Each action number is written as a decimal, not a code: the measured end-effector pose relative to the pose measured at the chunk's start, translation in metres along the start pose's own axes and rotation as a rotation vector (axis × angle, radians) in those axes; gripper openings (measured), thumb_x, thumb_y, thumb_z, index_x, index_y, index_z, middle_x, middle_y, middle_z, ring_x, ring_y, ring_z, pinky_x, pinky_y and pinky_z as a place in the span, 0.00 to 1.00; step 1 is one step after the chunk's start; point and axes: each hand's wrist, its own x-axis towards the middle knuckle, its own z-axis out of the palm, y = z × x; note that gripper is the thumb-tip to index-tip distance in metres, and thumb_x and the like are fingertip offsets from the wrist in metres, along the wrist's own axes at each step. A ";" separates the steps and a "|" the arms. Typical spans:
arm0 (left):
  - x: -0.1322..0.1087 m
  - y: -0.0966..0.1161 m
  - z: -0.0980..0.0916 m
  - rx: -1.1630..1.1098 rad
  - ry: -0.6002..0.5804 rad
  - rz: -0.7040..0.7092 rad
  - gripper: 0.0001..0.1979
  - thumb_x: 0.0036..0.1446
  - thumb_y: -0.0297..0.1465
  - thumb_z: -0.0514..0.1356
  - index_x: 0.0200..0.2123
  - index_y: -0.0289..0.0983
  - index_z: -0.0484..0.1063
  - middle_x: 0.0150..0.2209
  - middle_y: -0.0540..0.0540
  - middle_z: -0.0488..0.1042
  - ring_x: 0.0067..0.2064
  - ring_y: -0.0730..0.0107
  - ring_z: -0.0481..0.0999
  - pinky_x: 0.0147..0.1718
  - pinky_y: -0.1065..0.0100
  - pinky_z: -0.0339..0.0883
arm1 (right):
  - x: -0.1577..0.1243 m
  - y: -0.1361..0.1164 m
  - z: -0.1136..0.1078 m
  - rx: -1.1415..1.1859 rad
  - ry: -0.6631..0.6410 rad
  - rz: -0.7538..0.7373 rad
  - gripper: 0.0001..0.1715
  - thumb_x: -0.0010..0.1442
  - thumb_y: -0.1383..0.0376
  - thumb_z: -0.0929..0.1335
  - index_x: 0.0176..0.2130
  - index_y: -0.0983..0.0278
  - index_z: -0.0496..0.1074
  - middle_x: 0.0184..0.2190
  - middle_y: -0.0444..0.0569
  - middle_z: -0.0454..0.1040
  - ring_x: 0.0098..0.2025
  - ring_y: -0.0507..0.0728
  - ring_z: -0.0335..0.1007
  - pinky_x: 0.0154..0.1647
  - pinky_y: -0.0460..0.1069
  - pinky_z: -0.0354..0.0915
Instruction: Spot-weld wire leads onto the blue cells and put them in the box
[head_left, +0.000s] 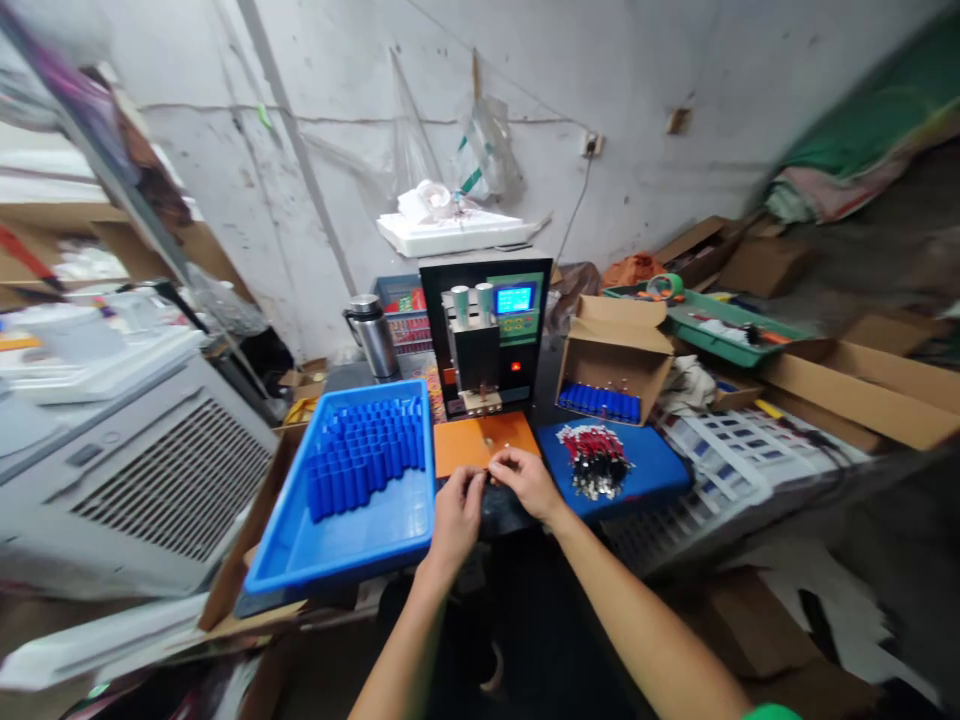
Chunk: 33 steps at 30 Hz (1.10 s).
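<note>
My left hand [459, 512] and my right hand [527, 480] meet at the front edge of an orange plate [480, 440], fingers pinched together on a small item too small to make out. Behind the plate stands a black spot-welding machine [487, 335] with a lit screen. To the left, a blue tray [352, 530] holds several upright blue cells [364, 455]. On the right, a blue lid [645, 470] carries a heap of red-and-black wired connectors [595, 458].
An open cardboard box [615, 360] with blue cells lies behind the blue lid. A steel flask [373, 335] stands at the back left. A white ribbed appliance [142, 470] fills the left side. Green tray [720, 330] and cardboard boxes crowd the right.
</note>
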 end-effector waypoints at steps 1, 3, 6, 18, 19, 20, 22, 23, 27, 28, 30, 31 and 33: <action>-0.002 0.000 -0.003 0.003 -0.018 -0.010 0.13 0.64 0.40 0.54 0.33 0.38 0.71 0.31 0.47 0.75 0.33 0.68 0.74 0.35 0.67 0.67 | -0.003 0.000 0.001 -0.028 -0.009 -0.010 0.14 0.53 0.54 0.72 0.28 0.63 0.74 0.23 0.44 0.72 0.27 0.53 0.68 0.33 0.48 0.65; -0.008 0.003 -0.008 0.019 -0.054 -0.029 0.13 0.64 0.40 0.55 0.32 0.38 0.70 0.30 0.47 0.74 0.32 0.69 0.73 0.34 0.67 0.67 | -0.007 0.001 0.004 -0.065 -0.035 -0.010 0.14 0.52 0.55 0.73 0.27 0.63 0.74 0.23 0.44 0.72 0.27 0.54 0.68 0.32 0.48 0.65; -0.019 0.009 -0.015 0.057 -0.105 -0.054 0.13 0.64 0.39 0.54 0.33 0.38 0.70 0.30 0.47 0.75 0.32 0.70 0.72 0.34 0.68 0.66 | -0.015 0.002 0.008 -0.099 -0.085 -0.016 0.14 0.52 0.55 0.72 0.26 0.63 0.73 0.23 0.45 0.73 0.27 0.54 0.68 0.32 0.49 0.65; 0.018 -0.031 -0.119 0.937 -0.016 0.024 0.17 0.60 0.31 0.57 0.53 0.39 0.71 0.43 0.41 0.76 0.44 0.59 0.74 0.45 0.61 0.67 | -0.043 0.029 -0.014 -0.089 -0.042 0.104 0.17 0.53 0.52 0.71 0.28 0.63 0.70 0.22 0.45 0.72 0.26 0.54 0.68 0.31 0.49 0.65; 0.026 -0.032 -0.119 1.023 -0.056 0.029 0.20 0.60 0.31 0.59 0.56 0.39 0.70 0.44 0.40 0.75 0.46 0.57 0.73 0.45 0.59 0.66 | -0.045 0.031 -0.014 -0.084 -0.044 0.114 0.17 0.53 0.52 0.71 0.28 0.63 0.70 0.22 0.45 0.72 0.26 0.54 0.68 0.31 0.49 0.65; 0.033 -0.033 -0.116 1.105 -0.093 0.036 0.23 0.59 0.32 0.60 0.58 0.40 0.68 0.46 0.39 0.74 0.48 0.54 0.72 0.46 0.58 0.65 | -0.047 0.032 -0.013 -0.080 -0.044 0.122 0.17 0.52 0.52 0.71 0.28 0.63 0.70 0.22 0.45 0.72 0.25 0.54 0.68 0.31 0.49 0.65; 0.048 -0.033 -0.108 1.230 -0.148 0.039 0.28 0.56 0.33 0.62 0.60 0.41 0.66 0.50 0.37 0.71 0.51 0.51 0.69 0.47 0.56 0.63 | -0.049 0.034 -0.013 -0.074 -0.039 0.137 0.18 0.52 0.51 0.72 0.28 0.63 0.70 0.21 0.45 0.72 0.25 0.54 0.68 0.30 0.49 0.65; 0.054 -0.032 -0.103 1.265 -0.175 0.035 0.29 0.55 0.33 0.63 0.61 0.42 0.65 0.51 0.37 0.70 0.52 0.50 0.68 0.47 0.56 0.62 | -0.050 0.034 -0.013 -0.072 -0.034 0.141 0.19 0.52 0.50 0.72 0.28 0.63 0.70 0.21 0.45 0.72 0.25 0.54 0.68 0.30 0.49 0.65; 0.069 -0.033 -0.093 1.289 -0.245 0.031 0.31 0.53 0.28 0.63 0.60 0.41 0.64 0.50 0.37 0.70 0.51 0.51 0.68 0.47 0.56 0.61 | -0.052 0.037 -0.014 -0.038 -0.008 0.148 0.19 0.51 0.50 0.72 0.28 0.63 0.70 0.21 0.44 0.71 0.24 0.54 0.68 0.30 0.50 0.65; 0.070 -0.034 -0.093 1.276 -0.238 0.034 0.30 0.52 0.27 0.63 0.59 0.41 0.65 0.50 0.37 0.70 0.51 0.50 0.68 0.47 0.56 0.61 | -0.052 0.037 -0.015 -0.024 -0.003 0.149 0.19 0.51 0.50 0.72 0.28 0.63 0.70 0.21 0.44 0.71 0.24 0.54 0.68 0.30 0.49 0.65; 0.069 -0.036 -0.094 1.210 -0.211 0.044 0.26 0.50 0.25 0.63 0.54 0.40 0.68 0.50 0.37 0.70 0.51 0.51 0.68 0.46 0.57 0.61 | -0.051 0.039 -0.014 -0.002 0.002 0.148 0.19 0.51 0.50 0.73 0.28 0.63 0.70 0.21 0.44 0.71 0.24 0.54 0.67 0.29 0.49 0.65; 0.067 -0.038 -0.094 1.150 -0.201 0.044 0.22 0.50 0.24 0.62 0.50 0.39 0.68 0.49 0.38 0.71 0.50 0.52 0.69 0.46 0.58 0.62 | -0.051 0.039 -0.014 0.003 0.003 0.146 0.19 0.51 0.51 0.73 0.28 0.63 0.70 0.21 0.44 0.71 0.24 0.53 0.67 0.29 0.49 0.65; 0.061 -0.040 -0.096 0.972 -0.187 0.019 0.16 0.51 0.23 0.59 0.44 0.40 0.67 0.43 0.42 0.73 0.45 0.58 0.72 0.43 0.62 0.63 | -0.050 0.040 -0.013 0.009 0.002 0.142 0.19 0.51 0.51 0.73 0.28 0.63 0.70 0.21 0.44 0.71 0.24 0.53 0.67 0.29 0.49 0.65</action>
